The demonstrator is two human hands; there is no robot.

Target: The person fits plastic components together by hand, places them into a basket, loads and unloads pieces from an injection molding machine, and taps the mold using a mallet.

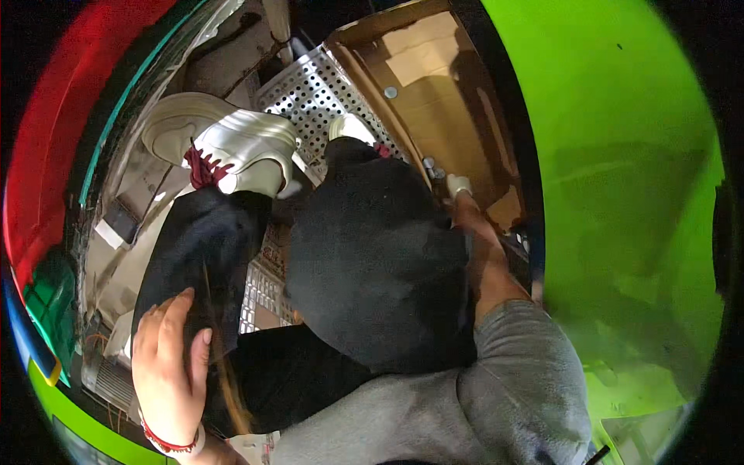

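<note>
- Head view: my left hand (pixel 167 364), fingers together and flat, rests on my left knee (pixel 194 256) in black trousers.
- My right hand (pixel 459 186), gloved, reaches down beside the cardboard box (pixel 434 85); grip cannot be told.
- White shoe (pixel 225 143) sits on the perforated metal plate (pixel 318 97).

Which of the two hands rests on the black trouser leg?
The left hand, with a red bracelet, lies on the black trouser leg. The right hand reaches into the brown cardboard box.
</note>
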